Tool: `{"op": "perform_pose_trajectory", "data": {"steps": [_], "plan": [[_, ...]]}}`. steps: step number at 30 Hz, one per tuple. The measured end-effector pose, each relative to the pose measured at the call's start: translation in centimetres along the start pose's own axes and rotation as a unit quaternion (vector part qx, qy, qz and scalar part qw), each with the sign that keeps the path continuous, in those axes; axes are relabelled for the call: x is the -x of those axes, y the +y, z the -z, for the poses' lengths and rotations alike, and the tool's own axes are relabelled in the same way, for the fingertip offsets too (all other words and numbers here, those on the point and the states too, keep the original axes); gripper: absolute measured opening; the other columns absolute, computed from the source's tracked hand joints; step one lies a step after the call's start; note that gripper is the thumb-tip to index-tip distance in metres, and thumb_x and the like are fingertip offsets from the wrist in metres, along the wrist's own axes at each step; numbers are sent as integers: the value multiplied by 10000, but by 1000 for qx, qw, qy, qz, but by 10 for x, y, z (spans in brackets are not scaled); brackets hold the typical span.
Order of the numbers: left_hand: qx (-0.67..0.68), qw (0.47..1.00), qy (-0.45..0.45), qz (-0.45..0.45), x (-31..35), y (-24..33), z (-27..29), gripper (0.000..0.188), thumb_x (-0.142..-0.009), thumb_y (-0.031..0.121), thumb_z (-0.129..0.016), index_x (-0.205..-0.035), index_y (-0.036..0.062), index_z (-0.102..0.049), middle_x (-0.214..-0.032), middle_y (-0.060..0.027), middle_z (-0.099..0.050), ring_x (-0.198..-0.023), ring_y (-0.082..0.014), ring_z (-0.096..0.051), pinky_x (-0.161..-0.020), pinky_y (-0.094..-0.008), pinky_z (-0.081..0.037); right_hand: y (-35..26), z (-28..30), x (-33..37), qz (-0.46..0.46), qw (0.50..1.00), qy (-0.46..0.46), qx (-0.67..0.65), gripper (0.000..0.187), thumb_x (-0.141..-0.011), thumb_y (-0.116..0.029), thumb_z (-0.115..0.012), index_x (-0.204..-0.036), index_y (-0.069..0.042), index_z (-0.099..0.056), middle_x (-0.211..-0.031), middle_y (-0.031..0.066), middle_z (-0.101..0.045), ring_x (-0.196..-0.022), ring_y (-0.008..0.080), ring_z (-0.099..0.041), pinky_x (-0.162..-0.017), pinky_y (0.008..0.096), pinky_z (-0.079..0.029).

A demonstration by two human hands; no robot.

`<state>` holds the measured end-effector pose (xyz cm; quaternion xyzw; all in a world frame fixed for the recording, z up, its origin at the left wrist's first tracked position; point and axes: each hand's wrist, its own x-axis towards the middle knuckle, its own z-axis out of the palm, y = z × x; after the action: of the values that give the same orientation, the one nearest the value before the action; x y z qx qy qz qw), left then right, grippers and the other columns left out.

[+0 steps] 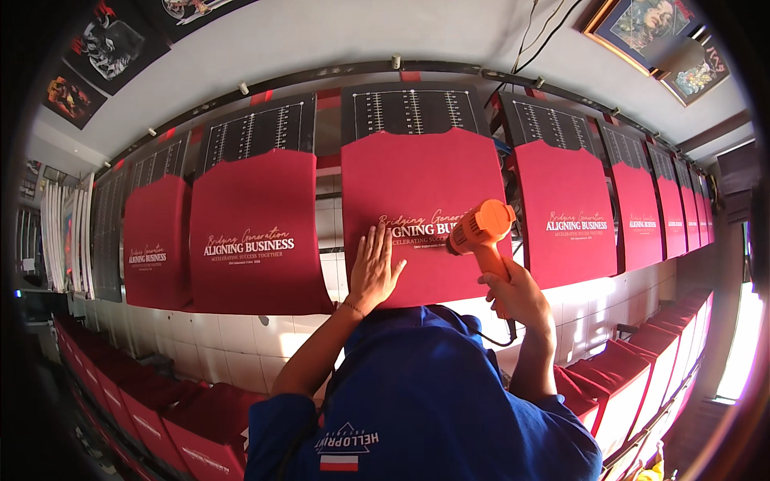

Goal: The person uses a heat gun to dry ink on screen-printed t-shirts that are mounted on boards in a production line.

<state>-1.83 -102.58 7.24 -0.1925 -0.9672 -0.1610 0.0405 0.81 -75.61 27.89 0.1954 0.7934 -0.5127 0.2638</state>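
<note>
As right hand [521,295] grips heat gun [480,228], red shirt [417,176], gaps [330,220] along edges [346,208]

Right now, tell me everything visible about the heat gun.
The heat gun is orange and plastic-looking, with a rounded barrel, a handle and a dark cord leaving its base. The right hand grips the handle. Tilted, its darker front end faces lower left, over white lettering on the red garment; contact there is unclear.

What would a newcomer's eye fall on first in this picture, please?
Probably the orange heat gun, right of the middle, held in the right hand over a red shirt. Next, the left hand, laid flat on that shirt, left of the heat gun. Then more red shirts, lined up on both sides.
</note>
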Motion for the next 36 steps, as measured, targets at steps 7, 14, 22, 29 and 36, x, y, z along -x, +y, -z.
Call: {"op": "perform_pose_trajectory", "data": {"steps": [7,14,22,29,36], "plan": [[26,1000,3,-6,12,5,1,754,-1021,426,-501,-1530,-82,-274,-1621,-256,-246,-1512,-390,-240,-1233,-515,-201,11,8,2,2,999,17,-30,341,-934,-245,-654,-1177,-18,-582,-746,71,-619,-543,114,-578,-457,264,-465],[79,995,60,-15,15,5,-3,760,-992,358,-588,-1536,-59,-259,-1609,-267,-253,-1499,-432,-245,-1205,-564,-233,11,5,4,-4,998,56,-29,333,-928,-224,-641,-1167,0,-582,-745,84,-623,-527,129,-583,-457,268,-473],[103,991,82,-10,34,0,-2,727,-1009,363,-579,-1534,-39,-279,-1561,-282,-339,-1460,-415,-335,-1193,-554,-272,4,-22,3,36,992,51,-108,349,-904,-152,-617,-1211,8,-576,-966,94,-695,-676,133,-646,-546,277,-532],[442,870,-218,33,56,-33,94,455,-1054,324,-532,-1358,-14,-545,-1258,-207,-644,-1164,-302,-637,-986,-398,-495,-14,-106,-17,107,901,-126,-401,474,-907,-81,-592,-1356,39,-496,-1088,168,-663,-781,200,-667,-703,337,-567],[486,816,-312,-22,109,-108,136,555,-1079,417,-416,-1388,-31,-523,-1318,-227,-608,-1252,-327,-572,-1090,-392,-415,-110,-231,-14,105,968,-181,-138,457,-878,-95,-641,-1296,40,-514,-867,83,-622,-718,172,-637,-672,308,-539]]}}
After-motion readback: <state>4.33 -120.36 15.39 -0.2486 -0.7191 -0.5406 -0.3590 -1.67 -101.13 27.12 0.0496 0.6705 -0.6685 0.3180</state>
